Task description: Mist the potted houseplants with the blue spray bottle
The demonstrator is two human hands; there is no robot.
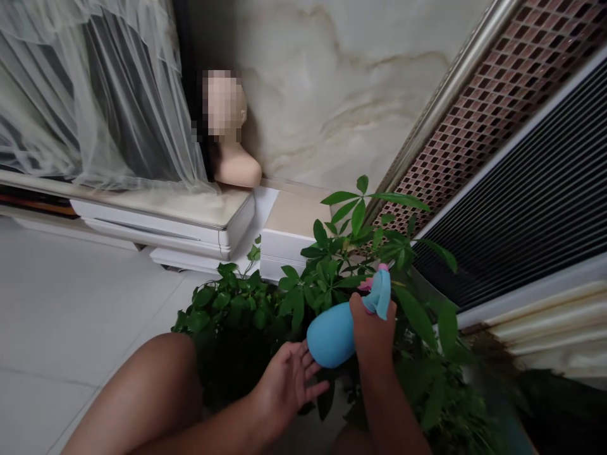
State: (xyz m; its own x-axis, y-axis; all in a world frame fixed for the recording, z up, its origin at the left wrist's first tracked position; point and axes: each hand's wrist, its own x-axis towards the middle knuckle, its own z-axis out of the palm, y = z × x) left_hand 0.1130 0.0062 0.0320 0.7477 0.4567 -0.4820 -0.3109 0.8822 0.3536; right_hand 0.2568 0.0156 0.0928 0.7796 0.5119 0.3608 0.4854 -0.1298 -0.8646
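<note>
A blue spray bottle [331, 335] with a pale blue and pink spray head is tilted over the plants, its nozzle pointing up and away to the right. My right hand [374, 325] is wrapped round its neck just below the trigger head. Palm up with fingers spread, my left hand [294, 379] lies by the bottle's base; its fingertips reach the underside, and I cannot tell whether they bear any weight. Around the bottle grows a leafy green potted plant [327, 278] with long finger-like leaves.
Lower, rounder foliage [232, 303] spreads to the left. Behind stand a white low cabinet [190, 221] and a box-like unit [294, 221]. A mannequin head [237, 167] sits on the cabinet beside a sheer curtain [95, 95]. A black ribbed panel [521, 189] rises at the right.
</note>
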